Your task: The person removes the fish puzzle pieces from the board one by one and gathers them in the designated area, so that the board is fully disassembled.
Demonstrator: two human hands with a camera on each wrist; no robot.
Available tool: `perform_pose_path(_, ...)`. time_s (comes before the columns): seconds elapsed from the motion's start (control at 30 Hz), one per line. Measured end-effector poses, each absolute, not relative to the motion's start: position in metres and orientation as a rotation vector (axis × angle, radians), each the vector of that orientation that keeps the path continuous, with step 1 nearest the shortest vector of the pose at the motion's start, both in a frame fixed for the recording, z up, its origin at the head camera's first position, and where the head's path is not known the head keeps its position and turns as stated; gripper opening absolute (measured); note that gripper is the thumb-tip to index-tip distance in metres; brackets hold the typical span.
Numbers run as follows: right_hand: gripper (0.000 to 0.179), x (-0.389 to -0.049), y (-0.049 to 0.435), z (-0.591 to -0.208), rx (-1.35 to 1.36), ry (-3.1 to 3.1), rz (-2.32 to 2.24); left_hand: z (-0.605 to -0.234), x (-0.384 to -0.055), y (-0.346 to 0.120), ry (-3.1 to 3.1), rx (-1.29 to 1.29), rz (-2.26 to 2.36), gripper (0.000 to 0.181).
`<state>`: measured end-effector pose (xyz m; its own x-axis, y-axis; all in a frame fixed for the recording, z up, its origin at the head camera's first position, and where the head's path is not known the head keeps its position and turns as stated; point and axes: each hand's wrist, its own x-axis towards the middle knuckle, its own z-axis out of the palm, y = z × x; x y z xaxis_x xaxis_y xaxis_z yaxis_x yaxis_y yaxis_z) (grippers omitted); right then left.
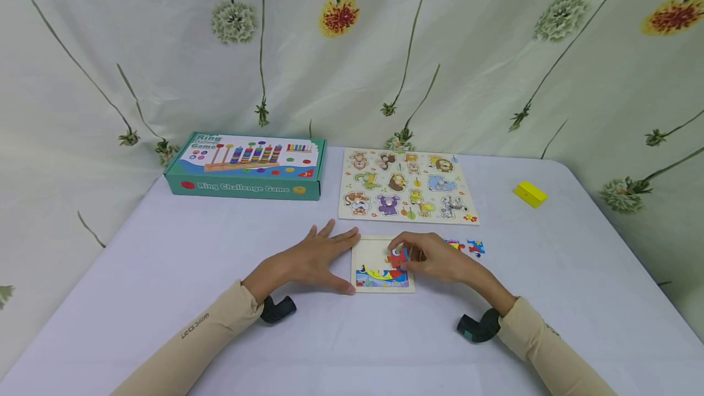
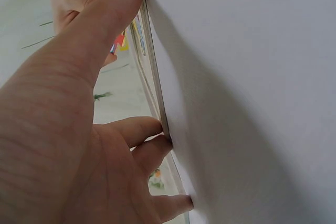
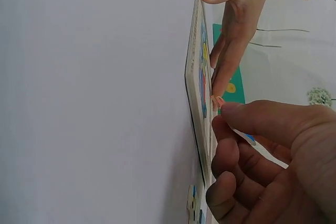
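A small wooden puzzle frame lies on the table, its lower part filled with blue, yellow and red picture pieces. My left hand is spread at the frame's left side, thumb at the lower corner and fingertips at the upper one; the left wrist view shows them along the frame's edge. My right hand pinches a red jigsaw piece between thumb and finger, held over the bare part of the frame. Two loose jigsaw pieces, one of them blue and red, lie just right of that hand, the other partly hidden by it.
Behind the frame lies an animal peg puzzle board. A green Ring Challenge Game box stands at the back left, and a yellow block at the back right. A floral cloth hangs behind the table.
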<state>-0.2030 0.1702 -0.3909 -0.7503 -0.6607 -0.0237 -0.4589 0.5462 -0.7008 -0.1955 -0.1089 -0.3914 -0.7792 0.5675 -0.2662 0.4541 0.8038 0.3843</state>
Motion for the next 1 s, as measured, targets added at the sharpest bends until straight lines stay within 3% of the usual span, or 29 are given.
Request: perform_pose_path(1.0,0.029,-0.2018,0.1711,-0.3889,-0.913,2.463,-1.114,-0.3908,-0.1951,-0.1076,2.614,0.757,0.427,0.101)
